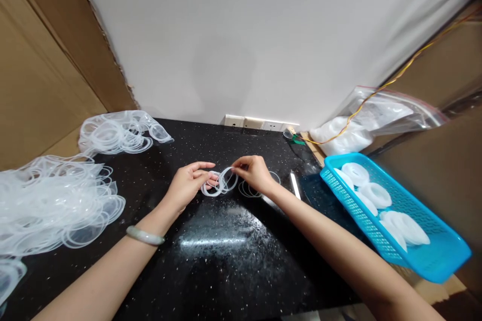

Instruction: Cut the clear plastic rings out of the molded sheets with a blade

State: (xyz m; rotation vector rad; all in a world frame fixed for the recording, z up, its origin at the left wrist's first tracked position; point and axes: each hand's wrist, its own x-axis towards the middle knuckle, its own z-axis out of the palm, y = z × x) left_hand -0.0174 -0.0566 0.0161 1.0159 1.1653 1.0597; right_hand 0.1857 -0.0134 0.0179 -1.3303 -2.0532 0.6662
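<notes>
Several thin translucent rings [213, 191] hang between my two hands over the black speckled tabletop [233, 271]. My left hand [192, 180] is curled around the left part of them, thumb and fingers closed on the rings. With thumb and forefinger, my right hand [254, 173] pinches the upper right edge of a ring. A few more loose rings [246, 190] lie on the table just behind and below my right hand, partly hidden by it. A pale bangle [145, 235] circles my left wrist.
Large piles of translucent rings and sheets [56, 205] cover the left side, with another heap [116, 133] behind. At right stands a blue basket [437, 261] holding bundled white rings [374, 195]. Beyond it are plastic bags [346, 130]. Wall sockets [254, 123] line the back; a white strip [294, 185] lies nearby.
</notes>
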